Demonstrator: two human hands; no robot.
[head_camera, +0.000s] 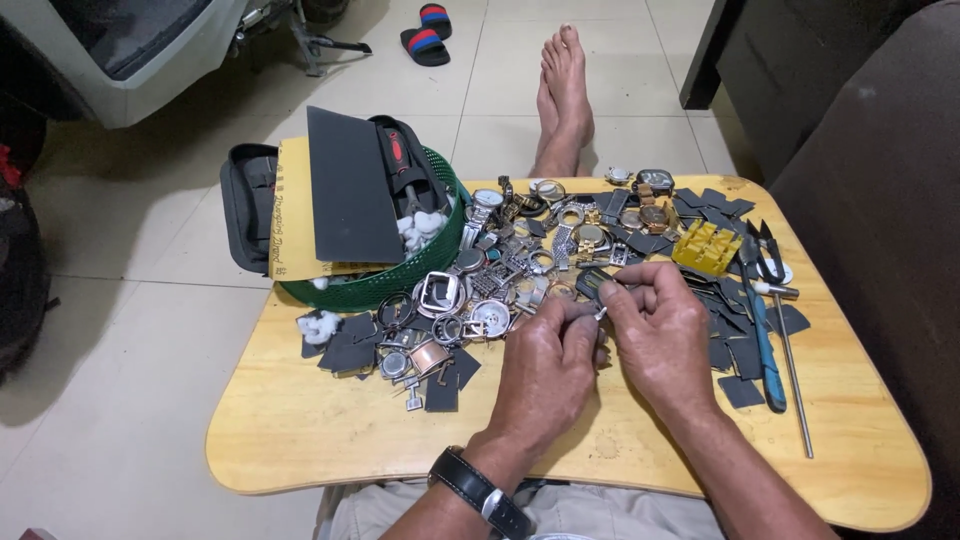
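A person sits at a low wooden bench (300, 430) with both hands close together over it. The left hand (545, 370) is curled, and its thumb and finger pinch a tiny silver part (600, 313). The right hand (660, 335) is curled too, and its fingertips (622, 292) meet the same tiny part from the other side. The part sits right between the two hands, just above the bench, in front of the big pile. It is too small for me to tell what it is; it may be a little watch piece. A black watch (480, 488) is on the left wrist.

Behind the hands lies a heap of watch parts (520, 265): round cases, metal bands and rings, all mixed up and touching. Dark flat scraps (350, 352) lie around the heap on both sides. A yellow plastic block (707, 247) sits behind the right hand. To the right of that hand are a blue-handled tool (768, 350), a thin metal rod (793, 375) and small black snips (768, 245), lying side by side.

At the back left corner a green basket (380, 285) holds a dark flat sheet (350, 185), a brown envelope (292, 210) and some white cotton (425, 225). Two bare feet (565, 85) rest on the tiled floor (140, 300) past the bench.
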